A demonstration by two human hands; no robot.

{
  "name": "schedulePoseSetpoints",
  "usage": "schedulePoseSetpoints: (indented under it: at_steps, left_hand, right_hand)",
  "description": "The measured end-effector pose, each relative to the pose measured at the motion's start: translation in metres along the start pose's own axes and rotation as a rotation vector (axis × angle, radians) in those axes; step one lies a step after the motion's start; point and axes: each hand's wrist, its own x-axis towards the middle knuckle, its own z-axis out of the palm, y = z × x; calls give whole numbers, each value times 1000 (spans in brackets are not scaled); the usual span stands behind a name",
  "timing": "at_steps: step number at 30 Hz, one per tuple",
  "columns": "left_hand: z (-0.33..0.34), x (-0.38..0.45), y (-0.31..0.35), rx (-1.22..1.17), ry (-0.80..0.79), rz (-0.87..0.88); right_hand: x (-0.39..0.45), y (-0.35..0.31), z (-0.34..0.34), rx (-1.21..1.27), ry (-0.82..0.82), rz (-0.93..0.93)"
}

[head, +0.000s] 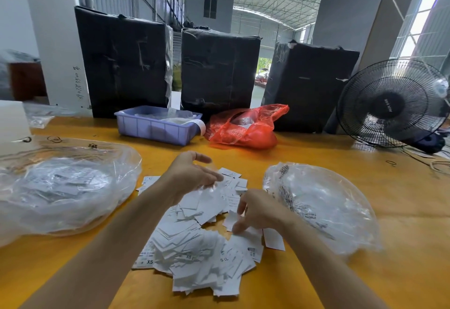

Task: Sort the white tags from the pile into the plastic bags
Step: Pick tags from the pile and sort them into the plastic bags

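Left hand grip pinches tags above near pile, right hand fingers curl picking one; bags flank both sides for quick drops.

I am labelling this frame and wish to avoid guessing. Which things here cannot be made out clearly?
Head view only:
- Tags in the left clear bag: blurred by wrinkled, glaring plastic.
- Contents of the red bag: veiled by tinted plastic.
- What the left hand pinches: motion-blurred at the fingers.
- Lower tags of the pile: covered by upper tags and both forearms.
- Print on most tags: too small; only "XS" reads.
- Fan: cut by the right edge.
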Motion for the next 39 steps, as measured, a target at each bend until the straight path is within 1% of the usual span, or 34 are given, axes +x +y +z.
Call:
schedulePoseSetpoints:
  at_steps: [3,6,8,9,10,13,14,15,17,19,21,23,25,27,30,33,34,36,37,39]
  left_hand:
    - [0,0,-2,-29,-3,-2]
    - [-2,2,-4,-15,57,39]
    - [-2,3,-6,-30,93,57]
    - [-1,3,-6,-53,103,57]
    - [0,3,-6,-85,107,53]
    - [1,5,-5,-194,120,31]
    - [1,5,-4,-231,134,23]
    - [1,6,-4,-267,150,11]
    - [1,7,-4,-329,169,-19]
    - [1,7,-5,-356,166,-50]
    - [3,6,-6,-350,135,-74]
    - [4,4,-6,-318,98,-100]
    - [6,4,-7,-275,70,-122]
    - [6,6,-7,-256,60,-143]
    - [3,5,-6,-252,45,-160]
    - [1,4,-5,-305,49,-145]
    - [1,4,-5,-252,59,-139]
    - [0,6,-5,-69,44,-130]
    - [-1,7,-5,-6,7,-131]
    - [-2,6,-3,27,-116,-130]
  right_hand:
    - [1,2,2,42,21,-27]
    - [0,0,1,42,57,-48]
    - [0,-4,-1,70,135,-58]
    - [0,-7,-3,131,173,-81]
    - [-1,-11,-6,248,181,-117]
    - [-7,-23,-13,741,102,-241]
    - [-8,-25,-12,790,142,-288]
    - [-9,-26,-11,747,235,-344]
    - [-9,-29,-6,563,485,-461]
    - [-8,-31,-3,459,676,-566]
    - [-7,-32,-3,418,783,-628]
    - [-8,-35,-5,386,836,-660]
    - [-9,-37,-5,376,836,-642]
    - [-10,-37,-5,423,754,-586]
    - [-12,-35,-8,564,608,-500]
    - [-12,-33,-13,798,547,-419]
    - [-12,-32,-14,902,541,-395]
    - [-13,-32,-16,1099,535,-347]
    - [-13,-33,-16,1163,532,-321]
    - [-13,-33,-16,1257,527,-275]
